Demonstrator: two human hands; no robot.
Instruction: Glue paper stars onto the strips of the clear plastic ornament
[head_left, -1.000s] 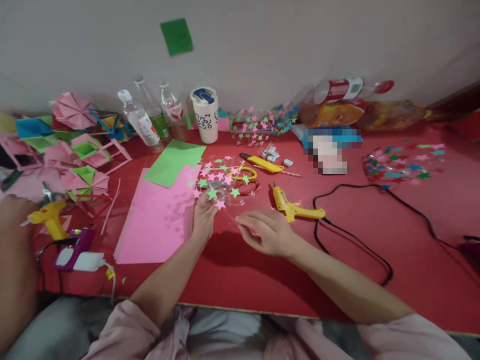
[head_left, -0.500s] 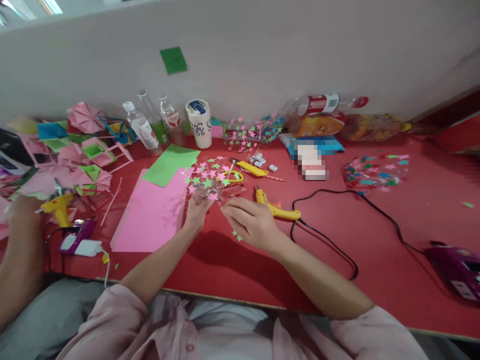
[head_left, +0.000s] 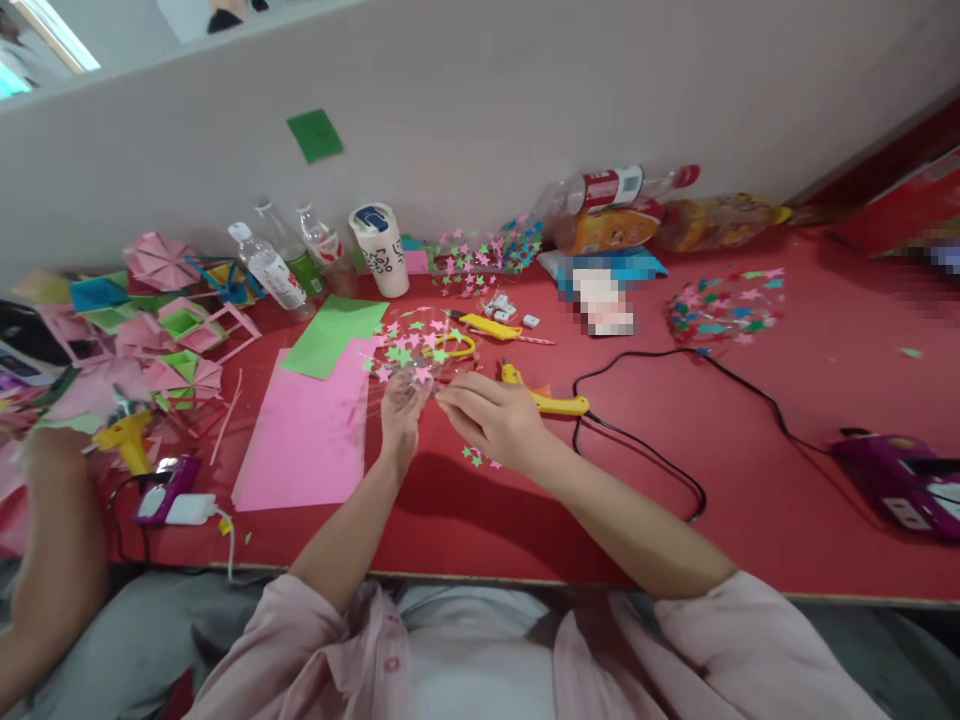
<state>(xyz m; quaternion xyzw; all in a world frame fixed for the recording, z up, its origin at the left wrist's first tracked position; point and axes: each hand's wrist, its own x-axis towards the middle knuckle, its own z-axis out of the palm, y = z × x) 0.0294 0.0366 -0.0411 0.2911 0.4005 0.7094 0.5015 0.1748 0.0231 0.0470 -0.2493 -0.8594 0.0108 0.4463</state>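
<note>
My left hand (head_left: 400,415) is closed on the near end of a clear plastic bottle piece (head_left: 400,355), which is dotted with pink and green paper stars. Close by on the right, my right hand (head_left: 495,412) has its thumb and fingers pinched together at the piece's edge; whatever they hold is too small to make out. Yellow-handled scissors (head_left: 461,346) lie partly behind the plastic. Beyond my right fingers rests a yellow glue gun (head_left: 559,403) with a black cord. A few loose stars (head_left: 477,457) lie under my right wrist.
Pink paper (head_left: 300,450) and green paper (head_left: 335,335) lie left. Bottles and a white cup (head_left: 381,255) stand by the wall. A yellow cutter (head_left: 491,327) lies ahead, a star-covered plastic piece (head_left: 724,308) right. At far left, another person's arm (head_left: 64,510) is near a second glue gun (head_left: 127,438).
The camera view has tilted and shifted slightly. Both hands stay at the star-covered plastic in nearly the same pose, and a pink star now shows beside the green ones under my right wrist.
</note>
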